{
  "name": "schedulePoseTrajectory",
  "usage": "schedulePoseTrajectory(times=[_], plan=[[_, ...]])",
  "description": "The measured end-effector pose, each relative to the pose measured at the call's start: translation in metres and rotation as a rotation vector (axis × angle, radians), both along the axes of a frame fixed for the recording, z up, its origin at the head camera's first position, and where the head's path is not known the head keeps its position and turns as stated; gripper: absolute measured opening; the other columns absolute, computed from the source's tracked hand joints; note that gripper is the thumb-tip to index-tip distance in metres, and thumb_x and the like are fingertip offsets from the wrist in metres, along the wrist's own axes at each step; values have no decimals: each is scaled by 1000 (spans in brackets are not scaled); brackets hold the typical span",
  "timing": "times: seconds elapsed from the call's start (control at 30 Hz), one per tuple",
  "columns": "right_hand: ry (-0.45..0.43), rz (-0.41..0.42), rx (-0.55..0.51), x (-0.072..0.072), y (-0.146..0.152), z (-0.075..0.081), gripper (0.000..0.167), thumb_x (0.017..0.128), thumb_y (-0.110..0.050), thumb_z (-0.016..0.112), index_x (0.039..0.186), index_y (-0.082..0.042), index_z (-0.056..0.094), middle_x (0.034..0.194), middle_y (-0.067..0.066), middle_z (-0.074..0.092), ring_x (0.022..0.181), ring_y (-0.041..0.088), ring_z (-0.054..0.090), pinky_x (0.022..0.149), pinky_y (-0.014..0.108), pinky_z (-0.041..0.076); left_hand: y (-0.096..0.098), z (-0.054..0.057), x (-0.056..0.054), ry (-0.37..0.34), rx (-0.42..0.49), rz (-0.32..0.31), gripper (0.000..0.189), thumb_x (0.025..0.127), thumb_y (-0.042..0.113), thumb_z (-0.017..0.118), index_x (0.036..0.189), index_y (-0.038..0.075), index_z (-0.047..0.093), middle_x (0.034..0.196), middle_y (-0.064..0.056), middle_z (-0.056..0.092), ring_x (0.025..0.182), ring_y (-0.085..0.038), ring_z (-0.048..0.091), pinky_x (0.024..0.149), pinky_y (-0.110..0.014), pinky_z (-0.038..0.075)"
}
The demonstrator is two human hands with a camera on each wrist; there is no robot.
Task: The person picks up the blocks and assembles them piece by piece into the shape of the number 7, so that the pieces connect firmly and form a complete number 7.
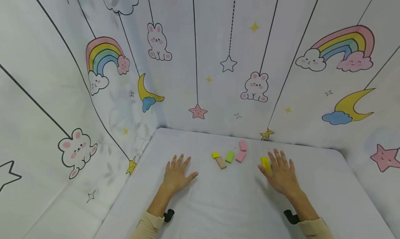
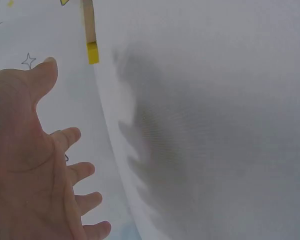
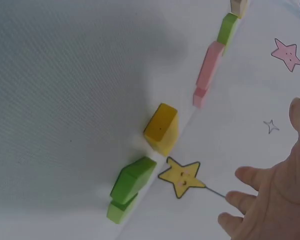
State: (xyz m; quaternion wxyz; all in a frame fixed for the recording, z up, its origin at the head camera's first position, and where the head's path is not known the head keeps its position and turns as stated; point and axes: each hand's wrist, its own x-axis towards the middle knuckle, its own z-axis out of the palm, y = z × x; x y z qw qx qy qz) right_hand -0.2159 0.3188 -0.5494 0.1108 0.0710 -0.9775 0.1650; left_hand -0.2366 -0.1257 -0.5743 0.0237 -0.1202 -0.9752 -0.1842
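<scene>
My left hand (image 1: 176, 176) hovers over the left part of the white table, fingers spread, nothing in it. The left wrist view shows its palm and its shadow on the cloth. My right hand (image 1: 282, 175), fingers also spread and holding nothing, is above the right side. It partly covers a yellow block (image 1: 265, 164) in the head view. From the right wrist, that yellow block stands near a dark green block (image 3: 133, 180) and a lighter green block (image 3: 122, 210), which the hand mostly hides from the head camera.
Mid-table lie a small yellow block (image 1: 215, 155), a wooden block (image 1: 221, 162), a light green block (image 1: 230, 157) and two pink blocks, one farther back (image 1: 242, 146) and one nearer (image 1: 240, 157). A printed white curtain (image 1: 175, 93) borders the table behind and at the sides.
</scene>
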Motion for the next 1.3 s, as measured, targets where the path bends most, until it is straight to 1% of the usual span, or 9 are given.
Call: schedulePoseTrajectory(times=[0.13, 0.2, 0.27, 0.5, 0.63, 0.77, 0.9, 1.03, 1.3], plan=[[7, 9, -6, -1, -4, -4, 85, 105, -60, 47, 163, -1, 29, 169, 27, 19, 156, 49, 9, 120, 72, -3, 3, 1, 3, -16, -7, -12, 83, 96, 72, 53, 161, 20, 42, 169, -17, 30, 156, -46, 17, 122, -68, 15], [22, 19, -11, -2, -6, -5, 83, 105, -59, 48, 162, -1, 30, 169, 25, 22, 156, 48, 11, 120, 70, -4, 7, 5, 7, -30, -3, -24, 81, 97, 68, 56, 160, 18, 44, 168, -18, 31, 155, -47, 19, 121, -68, 17], [39, 28, -12, -3, -7, -7, 82, 105, -57, 49, 161, -1, 32, 168, 24, 25, 156, 48, 13, 121, 70, -3, 10, 6, 9, -45, -17, -33, 81, 97, 68, 56, 160, 18, 44, 168, -18, 31, 156, -47, 19, 121, -68, 17], [37, 29, -34, -5, -13, -9, 79, 105, -56, 51, 159, -1, 36, 168, 25, 25, 155, 49, 16, 120, 72, 2, 16, 1, 12, -75, -39, -55, 81, 98, 68, 54, 159, 16, 45, 168, -18, 30, 156, -48, 18, 121, -67, 17], [34, 37, -36, -7, -17, -12, 78, 105, -55, 52, 159, -1, 38, 168, 25, 26, 155, 48, 18, 119, 73, 10, 20, -2, 14, -79, -46, -65, 82, 97, 69, 54, 159, 16, 45, 168, -17, 30, 155, -48, 18, 121, -66, 18], [43, 70, -43, -10, -21, -17, 75, 106, -53, 52, 158, 0, 38, 167, 25, 28, 154, 48, 21, 118, 72, 16, 24, -5, 18, -81, -52, -88, 82, 97, 68, 54, 159, 15, 45, 168, -18, 30, 155, -49, 20, 121, -66, 19], [37, 99, -53, -12, -26, -21, 75, 106, -52, 52, 158, 1, 39, 166, 26, 30, 153, 49, 23, 118, 70, 18, 30, -6, 23, -63, -52, -115, 79, 96, 66, 59, 156, 14, 48, 166, -19, 34, 153, -50, 24, 119, -68, 23], [24, 108, -62, -13, -33, -23, 75, 106, -53, 54, 157, 0, 40, 165, 26, 31, 153, 49, 23, 119, 69, 19, 34, -6, 27, -60, -76, -125, 80, 95, 65, 62, 156, 15, 49, 165, -18, 35, 153, -49, 25, 119, -68, 24], [27, 132, -34, -23, -44, -24, 76, 105, -55, 54, 156, 0, 42, 165, 24, 33, 153, 44, 27, 121, 64, 20, 36, -7, 30, -88, -104, -147, 81, 95, 66, 60, 157, 16, 48, 165, -17, 36, 153, -47, 26, 119, -67, 24]])
